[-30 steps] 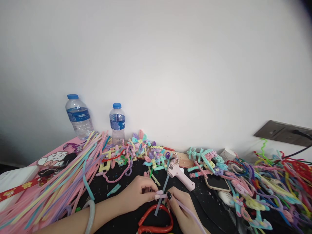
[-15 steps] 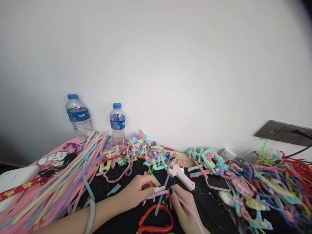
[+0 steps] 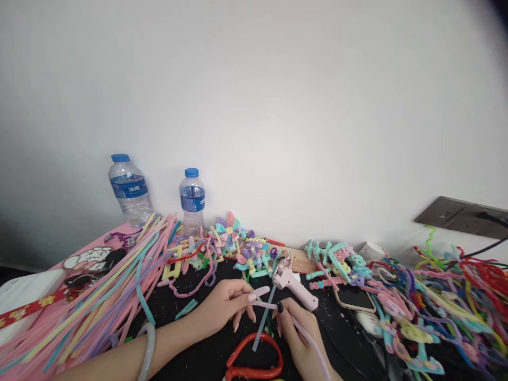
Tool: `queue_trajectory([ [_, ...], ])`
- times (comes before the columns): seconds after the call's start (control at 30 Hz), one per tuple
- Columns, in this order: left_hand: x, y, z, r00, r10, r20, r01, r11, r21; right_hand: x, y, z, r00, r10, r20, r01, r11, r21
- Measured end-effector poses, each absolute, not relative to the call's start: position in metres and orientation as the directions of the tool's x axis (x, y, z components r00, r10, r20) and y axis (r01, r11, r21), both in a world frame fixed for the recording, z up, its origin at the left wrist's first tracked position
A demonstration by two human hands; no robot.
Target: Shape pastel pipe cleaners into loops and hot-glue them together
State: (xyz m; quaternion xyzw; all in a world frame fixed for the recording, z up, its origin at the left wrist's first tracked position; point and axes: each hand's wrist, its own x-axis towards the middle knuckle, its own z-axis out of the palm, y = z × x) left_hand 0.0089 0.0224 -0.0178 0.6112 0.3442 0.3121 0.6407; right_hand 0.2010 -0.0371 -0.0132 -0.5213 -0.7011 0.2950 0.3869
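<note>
A lilac pipe cleaner (image 3: 309,338) runs between my two hands. My left hand (image 3: 230,303) pinches it near a folded end, whose short tip sticks up past the thumb. My right hand (image 3: 297,328) grips the same strip a little further along, and its long tail trails down over that hand. Just behind the hands lies a pale pink glue gun (image 3: 297,290), with a clear glue stick (image 3: 263,320) reaching out of it beneath the pipe cleaner. Red-handled scissors (image 3: 254,374) lie at the front, between my wrists.
Long loose pipe cleaners (image 3: 115,286) cover the left side. Two water bottles (image 3: 192,203) stand by the wall. Shaped pipe-cleaner pieces (image 3: 254,259) line the back. At right are a phone (image 3: 356,299), a paper cup (image 3: 372,251), a tangled colourful heap (image 3: 444,317) and a wall socket (image 3: 456,214).
My left hand has shifted slightly left and up, turning the folded end, so its tip now stands apart from the strip. My right hand has barely moved.
</note>
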Motion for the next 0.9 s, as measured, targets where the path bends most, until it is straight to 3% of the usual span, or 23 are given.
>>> queue_trajectory([
  [0.5, 0.0102, 0.018, -0.0133, 0.604, 0.789, -0.109, 0.043, 0.105, 0.994, 0.2002, -0.0361, -0.0109, -0.066, 0.974, 0.215, 0.484, 0.22, -0.847],
  [0.9, 0.0083, 0.0238, -0.0198, 0.555, 0.829, -0.073, -0.043, 0.116, 0.992, 0.2005, -0.0351, -0.0136, -0.126, 0.969, 0.214, 0.513, 0.248, -0.822],
])
